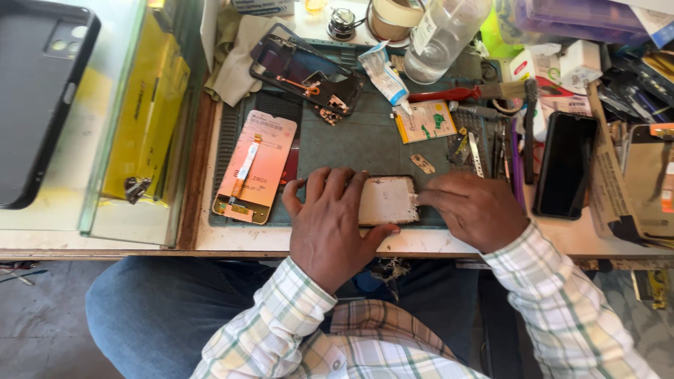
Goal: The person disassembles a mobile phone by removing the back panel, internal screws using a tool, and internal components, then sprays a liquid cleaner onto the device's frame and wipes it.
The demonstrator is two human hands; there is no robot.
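A phone screen panel (387,200), its pale scuffed back up, lies on the grey work mat (365,140) near the front edge. My left hand (328,224) lies flat over its left part and holds it down. My right hand (474,209) sits at the panel's right edge, fingertips pinched against that edge; I cannot tell whether a small tool is between them. A small metal piece (423,164) lies just beyond the panel.
Left on the mat lies a pink-backed display (255,167) with a flex cable. A dark phone frame (307,74), a glue tube (385,74), a clear bottle (441,31), tweezers and tools (491,144), a black phone (565,165) and a phone case (38,98) surround the mat.
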